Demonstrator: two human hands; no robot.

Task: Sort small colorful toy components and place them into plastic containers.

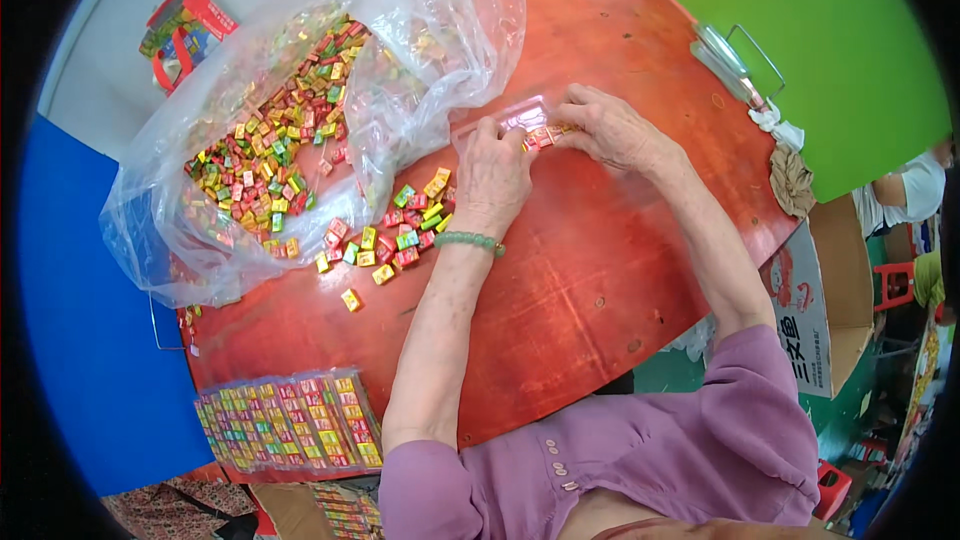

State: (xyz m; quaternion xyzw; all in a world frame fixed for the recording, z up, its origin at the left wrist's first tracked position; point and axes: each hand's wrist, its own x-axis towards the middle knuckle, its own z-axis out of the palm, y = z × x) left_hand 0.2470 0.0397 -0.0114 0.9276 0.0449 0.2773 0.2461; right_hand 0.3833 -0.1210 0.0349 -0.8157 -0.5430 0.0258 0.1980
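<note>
In front of me on the red table, a shallow clear plastic tray [524, 114] lies between my two hands, with a few tiny red and yellow boxes [541, 139] at its near end. My left hand [492, 178], with a green bead bracelet on the wrist, has its fingers closed on the tray's left side. My right hand [615, 130] reaches in from the right, thumb and fingers pinched on the tiny boxes. Just left of my left wrist, a loose pile of tiny coloured boxes [408, 230] spreads over the table. The fingertips partly hide what they grip.
A large clear plastic bag [440, 60] holding many tiny boxes [265, 170] lies open at the left. Filled trays [290, 422] stand in a row at the near left edge. A red picture box [188, 32] sits far left; crumpled brown paper [791, 182] and a carton [835, 300] are right.
</note>
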